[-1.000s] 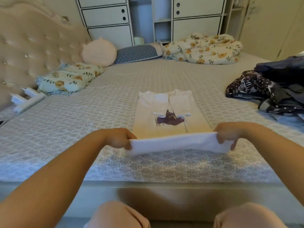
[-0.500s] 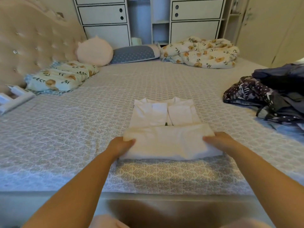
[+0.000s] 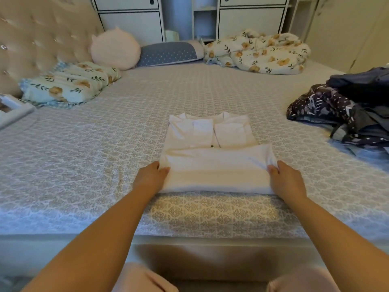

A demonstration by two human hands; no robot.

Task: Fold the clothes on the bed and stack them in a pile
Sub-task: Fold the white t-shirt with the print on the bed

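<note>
A white shirt [image 3: 214, 157] lies on the patterned bed cover [image 3: 105, 144], its lower part folded up over the body, with the collar and sleeves showing beyond the fold. My left hand [image 3: 150, 179] grips the left end of the folded part, thumb on top. At the right end, my right hand [image 3: 287, 182] pinches the fabric the same way. A heap of dark unfolded clothes [image 3: 347, 110] sits at the bed's right side.
Along the headboard [image 3: 42, 39] side lie a floral pillow [image 3: 69, 83], a round pink cushion [image 3: 115, 48] and a blue dotted pillow [image 3: 168, 52]. A floral quilt [image 3: 259, 51] is bunched at the far edge. White cabinets [image 3: 250, 20] stand behind.
The lifted hem was carried forward and laid over the shirt, covering the purple print. Both hands came down onto the fold's two ends.
</note>
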